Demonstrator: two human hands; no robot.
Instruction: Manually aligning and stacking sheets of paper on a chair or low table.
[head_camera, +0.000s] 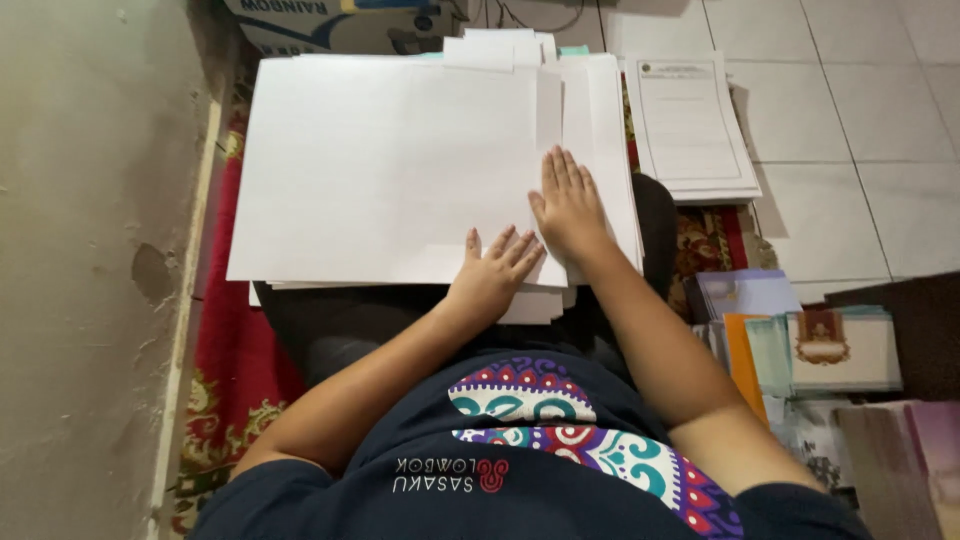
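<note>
Paper stack (390, 170) on lap, printed forms (690, 125) right — booklets (800, 350) nearer.

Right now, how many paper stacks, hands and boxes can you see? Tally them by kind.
White paper stacks under the hands: 2, a wide blank stack and a narrower stack
Printed form stack on the tiles: 1
Hands: 2, left hand and right hand, both flat on paper
Cardboard box: 1
Total: 6

White paper stack (400, 170); red rug (225, 340) patterned in gold and green; navy shirt (520, 470) printed with purple, teal and red motifs; orange folder (745, 360); grey tiles (850, 110).
</note>
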